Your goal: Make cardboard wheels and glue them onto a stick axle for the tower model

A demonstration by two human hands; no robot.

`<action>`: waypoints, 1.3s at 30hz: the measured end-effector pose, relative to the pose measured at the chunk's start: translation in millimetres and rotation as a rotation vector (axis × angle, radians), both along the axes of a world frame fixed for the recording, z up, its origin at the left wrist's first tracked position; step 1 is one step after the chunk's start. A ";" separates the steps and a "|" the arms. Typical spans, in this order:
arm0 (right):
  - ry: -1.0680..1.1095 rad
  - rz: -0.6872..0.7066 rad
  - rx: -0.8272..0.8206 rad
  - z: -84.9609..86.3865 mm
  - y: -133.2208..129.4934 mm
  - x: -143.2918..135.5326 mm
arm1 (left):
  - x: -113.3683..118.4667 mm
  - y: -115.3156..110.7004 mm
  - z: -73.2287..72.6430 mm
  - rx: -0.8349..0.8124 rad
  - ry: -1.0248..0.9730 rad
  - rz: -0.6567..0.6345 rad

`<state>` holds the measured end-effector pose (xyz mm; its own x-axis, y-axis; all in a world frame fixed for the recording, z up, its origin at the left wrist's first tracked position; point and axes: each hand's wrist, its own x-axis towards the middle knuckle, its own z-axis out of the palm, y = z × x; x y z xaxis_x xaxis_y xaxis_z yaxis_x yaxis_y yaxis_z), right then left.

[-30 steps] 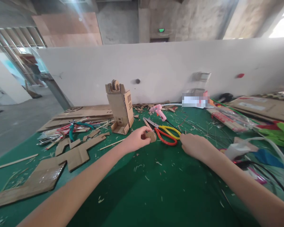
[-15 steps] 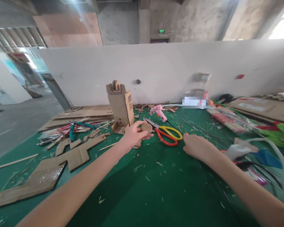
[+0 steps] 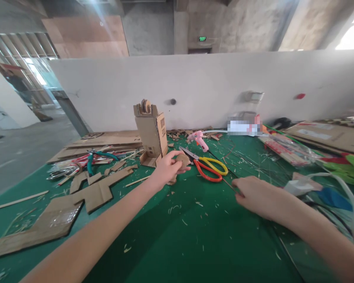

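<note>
Between the thumb and fingers of my left hand [image 3: 166,169] is a small round cardboard disc [image 3: 182,160], its flat face toward me. Another cardboard piece [image 3: 172,181] lies under that hand, mostly hidden. My right hand [image 3: 250,194] is closed on a thin stick [image 3: 230,184], whose tip points toward the scissors; its other end is hidden by the hand. The scissors [image 3: 209,167], with one red and one yellow handle, lie between my hands, blades partly open. Behind my left hand stands an upright cardboard box [image 3: 151,135] with a cardboard wheel [image 3: 146,106] at its top.
A pink glue gun [image 3: 199,140] lies behind the scissors. Cut cardboard [image 3: 97,196] and teal-handled pliers [image 3: 90,163] are at left. Cables [image 3: 352,200], a packet of sticks [image 3: 286,151] and green material [image 3: 348,169] lie at right. Scraps litter the green tabletop [image 3: 194,243].
My right hand has moved slightly right and toward me, and a thin stick now shows in its fingers. My left hand stays with the disc in nearly the same place.
</note>
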<state>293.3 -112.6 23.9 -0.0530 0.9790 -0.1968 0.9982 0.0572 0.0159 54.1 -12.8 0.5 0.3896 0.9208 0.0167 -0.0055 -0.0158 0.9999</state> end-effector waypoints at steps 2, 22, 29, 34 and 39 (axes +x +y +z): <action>-0.118 -0.025 0.009 -5.4 -2.9 -1.9 | -0.7 1.3 -0.8 0.013 0.004 -0.006; -0.032 0.233 0.315 -2.0 10.1 -78.8 | -0.8 3.8 -3.9 0.087 0.028 -0.055; -0.099 0.233 0.329 -10.0 17.4 -86.1 | -2.7 3.5 -4.9 0.093 0.012 -0.016; -0.048 0.226 0.333 -16.1 18.1 -86.6 | -1.4 0.7 -3.5 0.073 0.032 0.012; -0.027 0.224 0.339 -20.3 18.6 -84.8 | 0.0 1.6 -6.6 0.069 0.015 0.020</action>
